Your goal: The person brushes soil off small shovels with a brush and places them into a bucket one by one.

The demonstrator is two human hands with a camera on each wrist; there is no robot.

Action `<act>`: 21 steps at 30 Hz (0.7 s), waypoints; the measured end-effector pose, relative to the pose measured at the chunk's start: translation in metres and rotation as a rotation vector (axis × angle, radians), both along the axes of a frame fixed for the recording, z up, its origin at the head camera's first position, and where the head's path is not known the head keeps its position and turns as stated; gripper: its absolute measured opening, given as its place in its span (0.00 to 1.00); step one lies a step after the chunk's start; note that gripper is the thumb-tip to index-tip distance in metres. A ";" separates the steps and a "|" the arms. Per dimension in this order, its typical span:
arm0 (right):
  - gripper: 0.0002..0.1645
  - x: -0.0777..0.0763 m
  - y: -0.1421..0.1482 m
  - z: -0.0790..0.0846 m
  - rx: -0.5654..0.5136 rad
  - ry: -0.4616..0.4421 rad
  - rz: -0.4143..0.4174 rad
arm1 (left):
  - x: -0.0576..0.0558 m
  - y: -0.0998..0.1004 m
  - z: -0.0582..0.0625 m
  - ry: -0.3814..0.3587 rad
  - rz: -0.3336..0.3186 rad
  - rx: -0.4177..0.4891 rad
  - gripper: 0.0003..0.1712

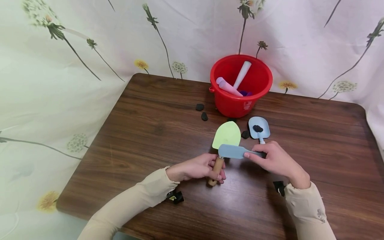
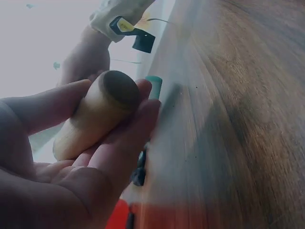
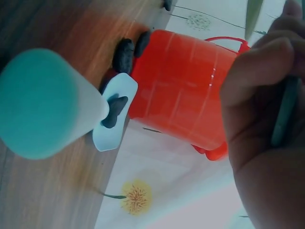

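My left hand (image 1: 199, 167) grips the wooden handle (image 1: 216, 170) of a toy spade with a pale green blade (image 1: 228, 133). In the left wrist view the fingers wrap that handle (image 2: 90, 119), its round end facing the camera. With thumb and fingers, my right hand (image 1: 277, 160) pinches a flat grey-blue spatula-like tool (image 1: 232, 151). Its broad end overlaps the spade's neck in the head view; I cannot tell whether they touch. Just beyond the right hand lies a light blue toy shovel (image 1: 254, 128) with a black stone (image 1: 257, 128) on its blade.
Behind the spade stands a red bucket (image 1: 231, 108), with a white handle (image 1: 242, 74), a pink handle (image 1: 229, 88) and something purple inside. Loose black stones (image 1: 204, 116) lie near its base. A flower-printed cloth (image 1: 186, 40) hangs behind the brown wooden table (image 1: 144, 133).
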State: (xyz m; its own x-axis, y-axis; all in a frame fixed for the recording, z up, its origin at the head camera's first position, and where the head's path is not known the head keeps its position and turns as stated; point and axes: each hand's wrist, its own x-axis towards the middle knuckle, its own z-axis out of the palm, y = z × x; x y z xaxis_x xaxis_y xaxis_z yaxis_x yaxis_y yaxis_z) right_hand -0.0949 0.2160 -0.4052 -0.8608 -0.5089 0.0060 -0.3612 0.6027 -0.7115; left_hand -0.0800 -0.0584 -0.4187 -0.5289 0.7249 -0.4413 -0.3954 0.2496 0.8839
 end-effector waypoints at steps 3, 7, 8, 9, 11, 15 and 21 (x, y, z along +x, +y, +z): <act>0.08 -0.001 0.000 -0.002 0.020 -0.019 -0.001 | 0.000 -0.001 0.000 -0.005 -0.031 0.006 0.18; 0.09 -0.001 0.002 -0.001 0.050 -0.014 -0.039 | 0.003 -0.002 0.001 0.021 -0.106 -0.013 0.18; 0.09 -0.002 0.003 -0.001 0.053 -0.005 -0.046 | 0.004 -0.002 0.002 0.031 -0.126 -0.026 0.18; 0.09 -0.002 0.004 0.000 0.054 0.003 -0.053 | 0.005 -0.003 0.002 0.047 -0.145 -0.041 0.18; 0.10 -0.002 0.007 0.002 0.055 0.025 -0.070 | 0.006 -0.003 0.004 0.080 -0.177 -0.074 0.18; 0.09 -0.003 0.014 0.007 0.044 0.059 -0.119 | 0.006 -0.007 0.008 0.153 -0.224 -0.135 0.17; 0.10 -0.004 0.029 0.010 0.016 0.198 -0.275 | -0.001 -0.013 0.017 0.246 -0.268 -0.152 0.17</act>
